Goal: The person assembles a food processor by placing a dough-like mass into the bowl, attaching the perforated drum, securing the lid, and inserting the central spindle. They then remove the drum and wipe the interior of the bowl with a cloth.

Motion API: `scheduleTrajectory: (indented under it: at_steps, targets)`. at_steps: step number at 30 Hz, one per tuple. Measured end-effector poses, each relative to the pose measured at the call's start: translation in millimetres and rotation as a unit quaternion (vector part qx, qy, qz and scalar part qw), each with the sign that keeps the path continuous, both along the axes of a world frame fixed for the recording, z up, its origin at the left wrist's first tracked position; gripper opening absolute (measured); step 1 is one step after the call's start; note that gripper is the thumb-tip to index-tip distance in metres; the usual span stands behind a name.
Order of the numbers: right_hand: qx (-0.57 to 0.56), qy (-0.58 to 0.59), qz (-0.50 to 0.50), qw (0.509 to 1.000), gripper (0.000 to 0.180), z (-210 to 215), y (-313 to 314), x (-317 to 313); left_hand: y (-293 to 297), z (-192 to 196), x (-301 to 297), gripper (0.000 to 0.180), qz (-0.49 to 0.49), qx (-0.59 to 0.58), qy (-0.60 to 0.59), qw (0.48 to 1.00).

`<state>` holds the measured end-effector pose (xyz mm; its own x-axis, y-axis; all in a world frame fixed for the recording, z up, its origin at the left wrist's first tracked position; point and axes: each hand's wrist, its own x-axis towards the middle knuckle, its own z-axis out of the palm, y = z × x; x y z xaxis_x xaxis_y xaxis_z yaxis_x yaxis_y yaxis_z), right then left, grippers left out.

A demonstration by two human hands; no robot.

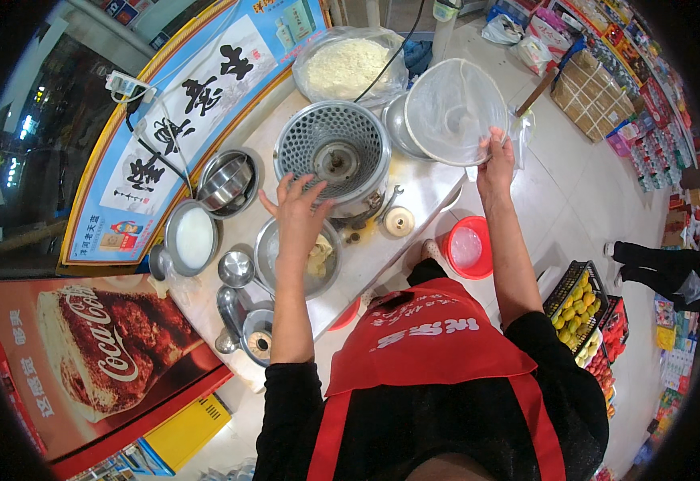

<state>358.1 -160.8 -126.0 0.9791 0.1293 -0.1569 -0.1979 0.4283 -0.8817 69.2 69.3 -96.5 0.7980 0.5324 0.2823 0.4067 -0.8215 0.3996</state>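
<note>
My left hand (pixel 298 215) hovers with fingers spread just in front of a round perforated metal machine bowl (pixel 331 152), above a steel pan with pale yellow pieces (pixel 315 260). It holds nothing. My right hand (pixel 496 156) grips the lower edge of a round white translucent cloth-lined sieve (pixel 450 110), tilted up beside the machine. A steel lid or bowl (pixel 396 120) lies partly hidden behind the sieve.
On the pale counter (pixel 414 188): a clear bag of white crumbly stuff (pixel 347 64), nested steel bowls (pixel 226 183), a bowl of white liquid (pixel 193 238), ladles (pixel 236 268), a small round cap (pixel 399 221). A red bucket (pixel 468 247) and fruit crates (pixel 574 305) stand on the floor; another person's legs (pixel 655 268) at right.
</note>
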Motion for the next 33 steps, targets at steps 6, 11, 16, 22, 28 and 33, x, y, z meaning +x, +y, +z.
scheduleTrajectory:
  at_steps: [6,11,16,22,28,33]
  targets:
    - [0.004,-0.002,0.015,1.0,0.014,5,7,-2,5,-3,-5,0.02,0.009,-0.01,0.029,0.999]
    - [0.042,-0.004,0.059,0.997,0.012,2,8,0,10,-9,-10,0.018,0.003,-0.028,0.01,1.0]
    - [0.046,0.0,0.071,0.996,0.013,1,15,-2,14,-13,-11,0.018,-0.003,-0.025,0.018,1.0]
    - [0.103,0.014,0.219,0.97,0.014,11,41,-18,39,-5,-12,0.033,-0.042,-0.092,0.009,0.995]
    - [0.069,0.042,0.427,0.901,0.025,10,81,-43,20,-5,27,0.058,-0.021,-0.56,-0.306,0.77]
    - [-0.143,-0.159,0.311,0.926,0.051,9,108,-59,-3,-2,39,0.061,0.048,-0.524,-0.338,0.78]
